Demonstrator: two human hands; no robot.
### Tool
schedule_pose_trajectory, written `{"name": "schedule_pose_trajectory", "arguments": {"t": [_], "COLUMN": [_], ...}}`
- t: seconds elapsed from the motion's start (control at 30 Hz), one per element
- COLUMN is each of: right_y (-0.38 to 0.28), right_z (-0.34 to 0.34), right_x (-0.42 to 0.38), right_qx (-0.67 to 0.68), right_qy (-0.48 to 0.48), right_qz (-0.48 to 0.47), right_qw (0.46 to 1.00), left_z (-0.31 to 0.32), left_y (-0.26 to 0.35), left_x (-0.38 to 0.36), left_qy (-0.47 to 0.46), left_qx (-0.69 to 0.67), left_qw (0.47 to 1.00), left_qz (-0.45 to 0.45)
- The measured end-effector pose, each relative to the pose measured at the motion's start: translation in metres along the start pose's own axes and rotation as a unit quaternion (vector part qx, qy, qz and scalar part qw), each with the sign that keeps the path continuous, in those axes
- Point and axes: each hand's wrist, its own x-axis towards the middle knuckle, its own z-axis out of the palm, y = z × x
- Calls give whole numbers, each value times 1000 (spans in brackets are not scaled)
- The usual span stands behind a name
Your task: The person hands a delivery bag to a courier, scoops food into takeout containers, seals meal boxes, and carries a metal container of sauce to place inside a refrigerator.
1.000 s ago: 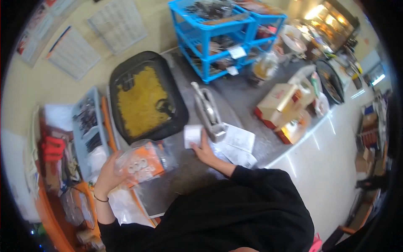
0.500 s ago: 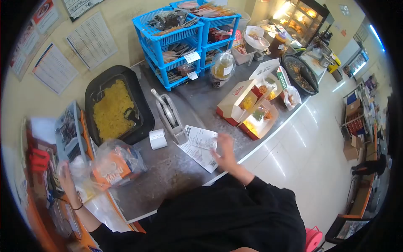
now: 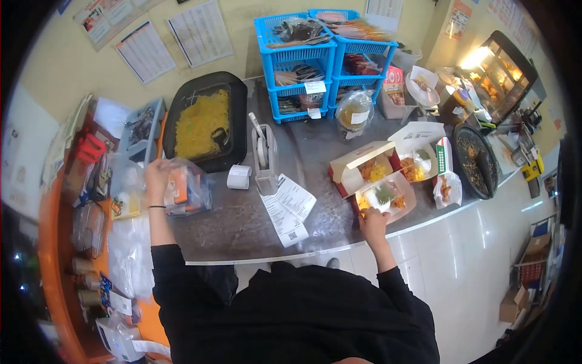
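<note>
At the left, my left hand point(image 3: 157, 177) is closed on the edge of a clear plastic bag point(image 3: 197, 191) with an orange box inside. My right hand point(image 3: 374, 223) has its fingers bent over the near edge of an open food box point(image 3: 397, 193) holding yellow rice, something green and orange pieces. Behind that box stand two more open boxes with food, one with a red and cream lid point(image 3: 361, 159), the other with a white lid point(image 3: 418, 132). Printed receipts point(image 3: 290, 206) lie between my hands, beside a grey tape dispenser point(image 3: 265, 161).
Blue stacked baskets point(image 3: 300, 82) of packets stand at the back. A black tray of yellow rice point(image 3: 203, 121) is at the left rear, with a paper roll point(image 3: 239, 176) before it. A round dark pan point(image 3: 476, 159) sits at the right, near the counter's edge.
My right hand has moved from the receipts to the near edge of the open food box. My left hand has come to the orange box's bag. The view has shifted.
</note>
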Motion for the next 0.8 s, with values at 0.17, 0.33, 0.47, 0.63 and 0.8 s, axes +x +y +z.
{"name": "schedule_pose_trajectory", "arguments": {"t": [0.17,0.33,0.47,0.63,0.8], "right_y": [8,-23,-65,-72,-85], "right_z": [5,-18,22,91,103], "right_x": [7,15,37,73,62], "right_qx": [25,273,319,317,431], "right_qy": [-16,25,26,-258,-358], "right_qz": [-83,-145,-211,-78,22], "right_qw": [996,951,924,909,828], "left_z": [-48,19,161,184,161], "left_y": [47,187,171,144,115], "left_x": [-40,-141,-234,-244,-225], "left_qy": [172,54,-191,-231,-253], "left_qx": [45,-88,-7,99,83], "left_qw": [983,992,979,962,957], "left_qz": [43,78,67,103,114]}}
